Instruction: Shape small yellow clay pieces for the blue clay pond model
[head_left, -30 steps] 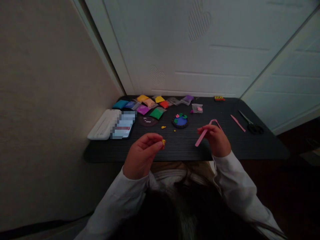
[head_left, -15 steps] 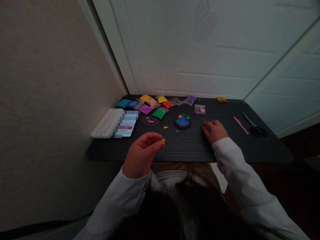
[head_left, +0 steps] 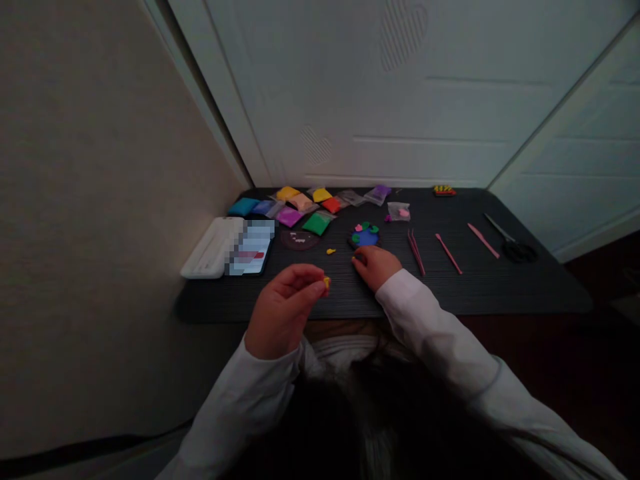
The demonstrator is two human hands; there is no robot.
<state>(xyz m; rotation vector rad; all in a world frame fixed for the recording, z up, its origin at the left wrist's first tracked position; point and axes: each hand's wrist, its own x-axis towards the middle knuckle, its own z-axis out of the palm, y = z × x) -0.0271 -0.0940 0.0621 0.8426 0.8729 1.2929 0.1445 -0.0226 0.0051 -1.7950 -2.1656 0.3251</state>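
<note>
My left hand [head_left: 283, 310] is closed in a pinch, raised over the table's front part. Between its thumb and fingers is a small yellow clay piece [head_left: 327, 285], mostly covered by the fingertips. At the front edge of a round blue clay pond [head_left: 369, 236] with a dark rim, green pads and a pink flower, my right hand [head_left: 376, 267] reaches down to the tabletop. Its thumb and forefinger close on a tiny yellow clay ball [head_left: 353, 258]. Another yellow clay bit [head_left: 331, 251] lies between the hands. Pink tweezers [head_left: 416, 253] rest to the right of my right hand.
Several colored clay packets [head_left: 316, 223] lie along the back left, near a phone [head_left: 250, 250] and a white case [head_left: 214, 248]. Toward the right are a thin pink tool [head_left: 449, 253], a pink knife [head_left: 483, 241] and scissors [head_left: 517, 250]. A wall closes off the left side.
My right hand has put the pink tweezers down on the table and moved left to the yellow clay ball. My left hand keeps its pinch in nearly the same place.
</note>
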